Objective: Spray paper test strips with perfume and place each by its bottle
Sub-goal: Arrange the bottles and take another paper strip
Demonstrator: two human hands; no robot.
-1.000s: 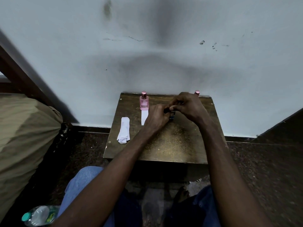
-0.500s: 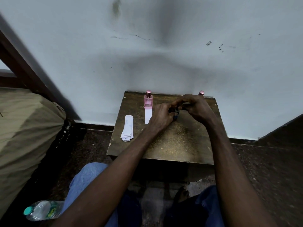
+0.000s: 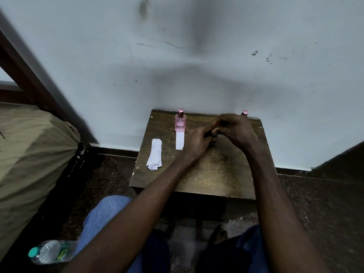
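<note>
Head view shows the two hands brought together over the far middle of the counter [image 3: 216, 174]. The left hand [image 3: 197, 142] is curled around a small dark object [image 3: 211, 134], and the right hand [image 3: 237, 131] meets it from the right, its thumb and bent fingers pinching the same object (too hidden by fingers to say what it is). Just behind the right hand, a pink cap [image 3: 244, 112] pokes up at the far edge by the wall; what it caps is hidden. Left of the hands, a pink perfume bottle [image 3: 180, 123] stands upright near the far edge, and a white test strip [image 3: 179, 140] lies flat on its near side, its far end touching the bottle's base. Further left, a loose stack of strips [image 3: 154, 157] lies lengthwise near the counter's left edge, well apart from the bottle. Below the counter, blue jeans [image 3: 104, 213] cover the person's knees. On the floor at near left a plastic water bottle [image 3: 51, 252] lies on its side, beside a large olive cloth bundle [image 3: 29, 154].
</note>
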